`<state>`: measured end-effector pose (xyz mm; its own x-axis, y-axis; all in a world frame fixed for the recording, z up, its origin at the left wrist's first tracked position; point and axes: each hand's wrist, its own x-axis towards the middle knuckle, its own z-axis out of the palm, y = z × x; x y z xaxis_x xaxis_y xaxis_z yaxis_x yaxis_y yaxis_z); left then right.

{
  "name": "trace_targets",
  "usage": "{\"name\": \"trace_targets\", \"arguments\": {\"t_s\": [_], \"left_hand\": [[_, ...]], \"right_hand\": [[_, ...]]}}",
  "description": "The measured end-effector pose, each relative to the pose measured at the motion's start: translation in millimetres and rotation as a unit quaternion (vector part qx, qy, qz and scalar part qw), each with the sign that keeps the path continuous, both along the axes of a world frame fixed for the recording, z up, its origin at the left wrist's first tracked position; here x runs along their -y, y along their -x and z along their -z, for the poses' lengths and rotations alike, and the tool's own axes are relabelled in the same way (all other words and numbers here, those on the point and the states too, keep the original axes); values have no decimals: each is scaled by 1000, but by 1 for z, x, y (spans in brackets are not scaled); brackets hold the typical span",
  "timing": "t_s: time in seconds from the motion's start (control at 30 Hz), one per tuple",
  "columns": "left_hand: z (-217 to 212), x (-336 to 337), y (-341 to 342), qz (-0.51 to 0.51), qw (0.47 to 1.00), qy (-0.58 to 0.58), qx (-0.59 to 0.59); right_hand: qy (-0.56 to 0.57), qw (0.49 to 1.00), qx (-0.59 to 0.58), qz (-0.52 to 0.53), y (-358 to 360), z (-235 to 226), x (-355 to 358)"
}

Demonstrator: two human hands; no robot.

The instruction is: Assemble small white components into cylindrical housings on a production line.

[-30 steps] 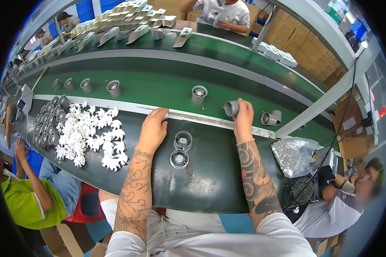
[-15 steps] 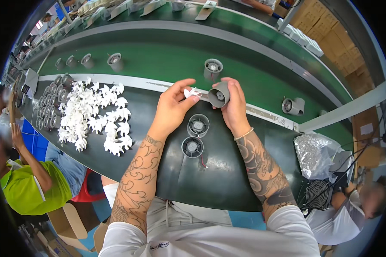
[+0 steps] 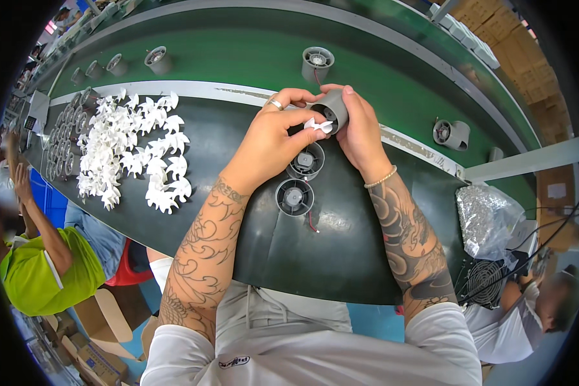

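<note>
In my right hand [image 3: 362, 128] is a grey cylindrical fan housing [image 3: 333, 107], tilted with its open end toward my left hand. Between the thumb and fingers of my left hand [image 3: 280, 132] I pinch a small white fan impeller [image 3: 318, 125], right at the mouth of that housing. Whether it sits inside is hard to make out. Below my hands, two more grey housings stand on the dark table: an upper one [image 3: 307, 161], partly covered by my left hand, and a lower one [image 3: 294, 197] with a red wire trailing from it.
A heap of white impellers [image 3: 132, 145] lies at left, beside packed grey housings [image 3: 63, 141]. Beyond the pale rail, the green conveyor [image 3: 238, 58] carries several housings. At right are a clear plastic bag [image 3: 486, 215] and a metal post [image 3: 527, 159]. A co-worker in a lime shirt [image 3: 55, 280] sits left.
My left hand has brought the white impeller rightward to the opening of the grey housing. My hands are now together, and the whole view has shifted slightly.
</note>
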<state>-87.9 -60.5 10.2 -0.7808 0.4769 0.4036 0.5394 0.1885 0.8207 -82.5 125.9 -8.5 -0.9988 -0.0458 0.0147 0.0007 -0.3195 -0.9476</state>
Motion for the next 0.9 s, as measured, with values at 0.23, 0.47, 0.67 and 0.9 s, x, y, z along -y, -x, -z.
{"name": "trace_targets", "arguments": {"t_s": [0.23,0.47,0.67,0.9], "left_hand": [[3,2,3,-4,999,11,-45],[-13,11,-2,-40,981,134,-134],[-12,8,-4,-47,992,83,-83],[-7,5,-1,-41,989,55,-129]], "right_hand": [[-26,1000,-1,-3,0,2,1],[-61,998,-1,-12,1,1,4],[-82,997,-7,-3,-1,-3,9],[-34,999,11,1,-1,-3,8]]}}
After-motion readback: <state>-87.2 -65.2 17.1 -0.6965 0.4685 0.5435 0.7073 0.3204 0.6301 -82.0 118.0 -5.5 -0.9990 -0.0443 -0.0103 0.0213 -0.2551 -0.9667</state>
